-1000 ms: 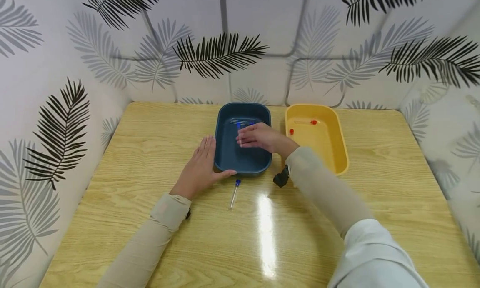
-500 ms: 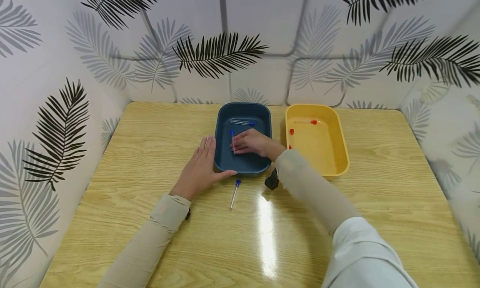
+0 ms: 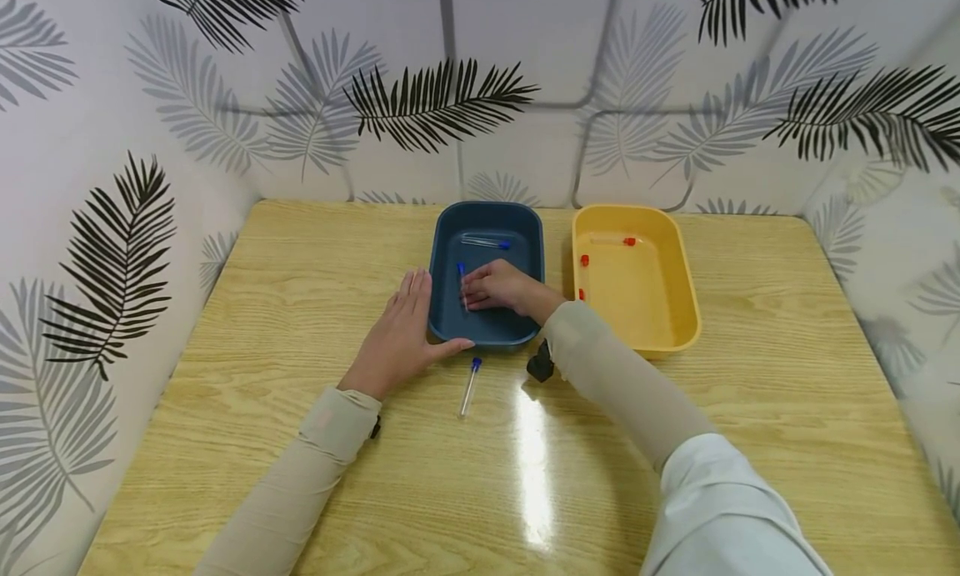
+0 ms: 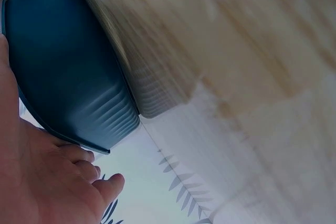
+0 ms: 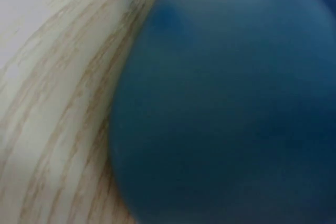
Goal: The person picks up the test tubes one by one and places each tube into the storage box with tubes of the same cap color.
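My right hand (image 3: 504,288) is down inside the dark blue tray (image 3: 487,337), fingertips pinching a clear test tube (image 3: 462,288) with a blue cap. That tube lies low along the tray's left side, cap toward the back. A second blue-capped test tube (image 3: 484,242) lies crosswise near the tray's back. Spread along the tray's left and front rim is my left hand (image 3: 397,334), fingers straight and thumb out. The left wrist view shows its curved fingers (image 4: 84,166) by the tray wall (image 4: 68,61). In the right wrist view the tray wall (image 5: 220,103) hides the right hand.
In front of the blue tray, another blue-capped test tube (image 3: 469,388) lies on the wooden table (image 3: 300,251). A yellow tray (image 3: 637,334) stands to the right, holding several red-capped tubes (image 3: 628,242). A patterned wall covering (image 3: 517,159) rises behind the table.
My right hand has lowered into the blue tray and shifted left, carrying the test tube down near the tray's left side. The left hand stays in place.
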{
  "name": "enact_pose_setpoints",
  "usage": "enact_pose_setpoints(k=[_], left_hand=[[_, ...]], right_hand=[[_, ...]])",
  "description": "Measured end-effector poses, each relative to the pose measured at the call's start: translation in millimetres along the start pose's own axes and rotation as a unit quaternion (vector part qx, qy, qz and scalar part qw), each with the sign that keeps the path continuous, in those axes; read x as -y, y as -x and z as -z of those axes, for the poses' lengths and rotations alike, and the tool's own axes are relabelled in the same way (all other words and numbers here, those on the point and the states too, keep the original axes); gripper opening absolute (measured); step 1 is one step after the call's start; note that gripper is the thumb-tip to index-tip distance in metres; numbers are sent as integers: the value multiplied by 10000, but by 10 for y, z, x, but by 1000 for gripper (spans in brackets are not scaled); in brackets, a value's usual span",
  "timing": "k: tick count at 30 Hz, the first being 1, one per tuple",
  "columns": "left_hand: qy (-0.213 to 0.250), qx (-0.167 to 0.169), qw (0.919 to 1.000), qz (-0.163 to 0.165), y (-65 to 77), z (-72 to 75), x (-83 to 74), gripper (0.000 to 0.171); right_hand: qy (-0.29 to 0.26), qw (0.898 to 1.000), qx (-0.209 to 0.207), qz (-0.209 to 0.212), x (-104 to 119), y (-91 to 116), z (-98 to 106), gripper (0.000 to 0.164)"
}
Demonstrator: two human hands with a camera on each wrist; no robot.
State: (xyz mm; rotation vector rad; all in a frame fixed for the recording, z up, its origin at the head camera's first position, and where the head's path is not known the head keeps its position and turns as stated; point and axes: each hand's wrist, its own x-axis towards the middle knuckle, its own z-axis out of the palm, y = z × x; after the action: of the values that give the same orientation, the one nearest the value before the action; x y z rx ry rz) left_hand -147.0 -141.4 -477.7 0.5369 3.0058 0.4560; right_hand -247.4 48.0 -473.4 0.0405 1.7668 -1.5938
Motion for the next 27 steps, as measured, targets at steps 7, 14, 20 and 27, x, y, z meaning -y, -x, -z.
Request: enact_pose_setpoints(k=[7, 14, 20, 27], left_hand=[[-23, -10, 10000, 8, -8, 7, 0, 115], [-1, 13, 10000, -3, -5, -2, -6, 115], [27, -30, 10000, -23, -5, -7, -4, 116], [12, -47, 10000, -64, -9, 1, -6, 116]], right_hand=[[25, 9999, -77, 64, -10, 9, -13, 31], [186, 9997, -136, 86, 7, 59, -18, 31], [494, 9971, -436, 378, 43, 136, 6, 31], [561, 9957, -551, 488, 87, 179, 24, 31]])
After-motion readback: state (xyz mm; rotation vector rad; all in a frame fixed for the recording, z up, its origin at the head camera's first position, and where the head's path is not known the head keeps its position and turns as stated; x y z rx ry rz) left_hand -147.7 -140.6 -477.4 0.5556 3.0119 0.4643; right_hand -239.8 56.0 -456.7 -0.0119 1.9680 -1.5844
